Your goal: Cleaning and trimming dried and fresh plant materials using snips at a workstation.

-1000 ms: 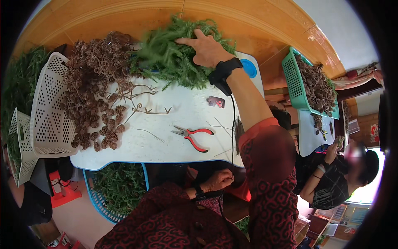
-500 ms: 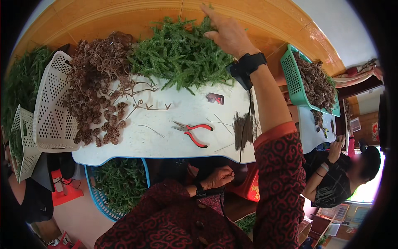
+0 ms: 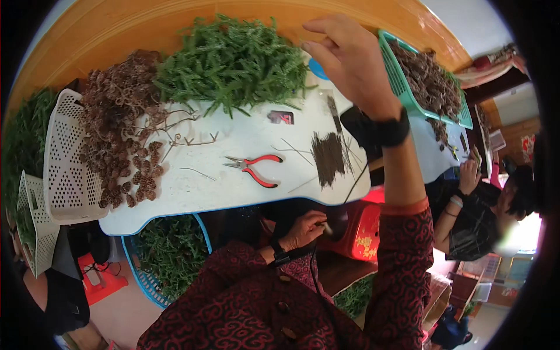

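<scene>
Sprigs of green needle-leaved foliage [image 3: 233,67] lie heaped on the white blue-edged bench [image 3: 201,154], probably light and springy, best pinched by one stem; right hand [image 3: 356,61] beside them, fingers apart; left hand [image 3: 302,231], cannot tell.

At 1 o'clock, we cannot make out the curled fingers of the right hand [image 3: 363,69], whose thumb partly covers the blue disc [image 3: 318,69]. At 5 o'clock, the left hand [image 3: 303,231] hides its own palm, and the pale speck [image 3: 328,228] by its fingertips is too blurred for us to name. The tabletop [image 3: 224,128] conceals the upper part of the blue basket [image 3: 140,275] at 8 o'clock, where the lens rim cuts off a seated person [image 3: 61,300] and, towards 9, some greenery [image 3: 26,131]. At 3 o'clock, we find the item in a co-worker's hand [image 3: 468,174] too small to identify.
</scene>
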{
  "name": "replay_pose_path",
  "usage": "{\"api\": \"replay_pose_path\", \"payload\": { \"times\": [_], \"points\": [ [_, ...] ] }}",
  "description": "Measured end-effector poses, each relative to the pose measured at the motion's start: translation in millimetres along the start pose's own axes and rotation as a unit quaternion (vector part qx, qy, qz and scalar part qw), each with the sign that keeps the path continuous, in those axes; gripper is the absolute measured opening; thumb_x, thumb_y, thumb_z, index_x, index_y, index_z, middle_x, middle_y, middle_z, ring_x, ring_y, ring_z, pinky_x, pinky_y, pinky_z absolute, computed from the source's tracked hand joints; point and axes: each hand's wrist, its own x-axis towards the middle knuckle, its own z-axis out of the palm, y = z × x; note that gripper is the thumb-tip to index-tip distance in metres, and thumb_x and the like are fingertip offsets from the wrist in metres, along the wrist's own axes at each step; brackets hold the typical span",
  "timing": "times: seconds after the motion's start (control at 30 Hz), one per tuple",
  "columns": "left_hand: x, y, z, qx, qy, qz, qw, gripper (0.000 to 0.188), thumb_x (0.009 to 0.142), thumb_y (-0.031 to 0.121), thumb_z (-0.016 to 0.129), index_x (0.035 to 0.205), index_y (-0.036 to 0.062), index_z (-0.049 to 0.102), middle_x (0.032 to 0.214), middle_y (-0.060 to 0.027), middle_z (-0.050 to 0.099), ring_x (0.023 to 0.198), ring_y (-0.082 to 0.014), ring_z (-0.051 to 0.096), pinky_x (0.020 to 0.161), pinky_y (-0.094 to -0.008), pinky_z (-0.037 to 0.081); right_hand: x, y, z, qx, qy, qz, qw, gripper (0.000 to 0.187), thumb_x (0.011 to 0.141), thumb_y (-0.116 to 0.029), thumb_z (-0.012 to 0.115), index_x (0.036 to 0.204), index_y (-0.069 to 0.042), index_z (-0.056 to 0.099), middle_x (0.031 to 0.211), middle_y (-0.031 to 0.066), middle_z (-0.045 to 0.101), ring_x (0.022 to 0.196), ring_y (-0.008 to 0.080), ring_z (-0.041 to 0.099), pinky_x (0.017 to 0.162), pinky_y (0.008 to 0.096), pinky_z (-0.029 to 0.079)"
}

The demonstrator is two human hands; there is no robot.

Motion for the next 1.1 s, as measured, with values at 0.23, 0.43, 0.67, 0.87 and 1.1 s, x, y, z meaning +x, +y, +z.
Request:
{"api": "replay_pose_path", "payload": {
  "times": [0.23,0.43,0.67,0.87,1.1],
  "points": [
    [2,-6,0,0.023,0.008,0.025,0.999,0.029,0.085,-0.007,0.061,0.114,-0.0021,0.064,0.125,-0.0123,0.056,0.101,-0.0201,0.066,0.080,-0.0310,0.061,-117,-71,-68,0.023,0.100,0.083,0.991,0.021,0.079,0.006,0.071,0.100,0.002,0.070,0.089,0.0118,0.068,0.069,0.0164,0.068,0.060,0.0254,0.053],
    [0,1,-1,0.008,0.005,-0.002,1.000,0.024,0.086,-0.006,0.061,0.109,-0.0018,0.066,0.121,-0.0126,0.058,0.101,-0.0198,0.066,0.079,-0.0312,0.061,-263,-111,-94,0.088,0.240,0.283,0.925,0.016,0.092,0.000,0.056,0.103,0.007,0.064,0.097,0.0161,0.065,0.063,0.0141,0.059,0.058,0.0233,0.046],
    [0,-13,2,0.129,-0.006,0.054,0.990,0.019,0.082,-0.002,0.066,0.101,0.0010,0.068,0.110,-0.0112,0.064,0.091,-0.0170,0.066,0.073,-0.0276,0.058,-456,-125,-104,0.069,0.488,0.516,0.700,0.019,0.097,-0.014,0.061,0.103,0.004,0.065,0.091,0.0107,0.067,0.062,0.0112,0.056,0.055,0.0228,0.042],
    [3,-1,12,0.098,-0.034,-0.003,0.995,0.013,0.092,-0.004,0.061,0.103,-0.0029,0.067,0.114,-0.0104,0.060,0.088,-0.0154,0.066,0.075,-0.0277,0.059,-651,-123,-78,0.043,0.534,0.660,0.527,0.017,0.096,-0.014,0.064,0.103,0.001,0.066,0.085,0.0079,0.068,0.060,0.0116,0.061,0.050,0.0220,0.046],
    [3,5,22,0.115,-0.058,-0.023,0.991,0.012,0.093,-0.003,0.060,0.103,-0.0049,0.067,0.114,-0.0112,0.060,0.091,-0.0154,0.064,0.077,-0.0275,0.059,-880,-169,66,0.012,0.213,0.886,0.412,0.041,0.081,-0.032,0.077,0.102,0.003,0.067,0.073,0.0082,0.066,0.061,0.0204,0.063,0.053,0.0347,0.052]
  ]
}}
